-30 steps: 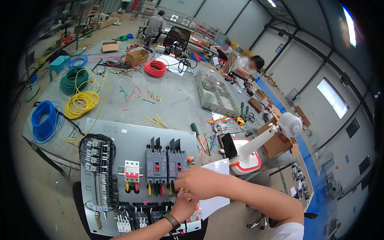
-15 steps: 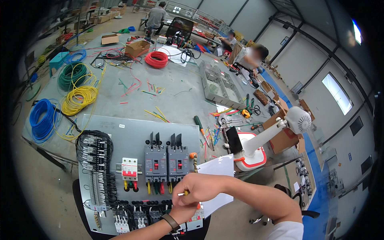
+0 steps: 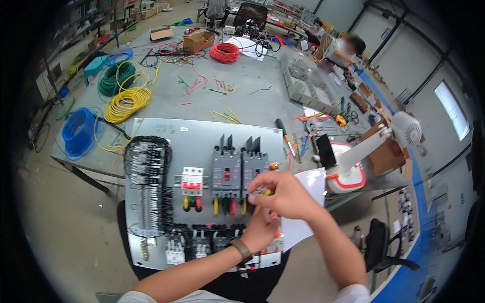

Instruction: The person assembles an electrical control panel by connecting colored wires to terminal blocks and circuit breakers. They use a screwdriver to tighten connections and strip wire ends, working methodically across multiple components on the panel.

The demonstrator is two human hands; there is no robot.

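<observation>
A grey metal mounting plate [image 3: 151, 127] lies before me, fitted with electrical parts. Close to the lower end of the right one of two grey molded-case circuit breakers [image 3: 226, 174], my right hand [image 3: 290, 197] is pinched around a small yellow thing [image 3: 267, 192], whose kind is unclear. Just below it, my left hand [image 3: 260, 233] is curled, its fingertips partly hidden by the right; what it grips does not show. Yellow, green and red sleeved wire ends [image 3: 232, 206] stick out beneath the breakers. A smaller white breaker with red levers [image 3: 192, 181] sits to their left.
Black-wired terminal blocks [image 3: 148, 187] line the plate's left side. Wire coils in blue [image 3: 78, 132], yellow [image 3: 129, 104] and red [image 3: 225, 52] lie on the table. At right are a white fan [image 3: 406, 129], a phone [image 3: 326, 150] and a screwdriver [image 3: 284, 135]. People sit farther back.
The view has shifted, so the plate and table appear further right and higher. Both hands stay together by the right breaker; the right hand has turned, with its fingers now higher over the breaker's lower end.
</observation>
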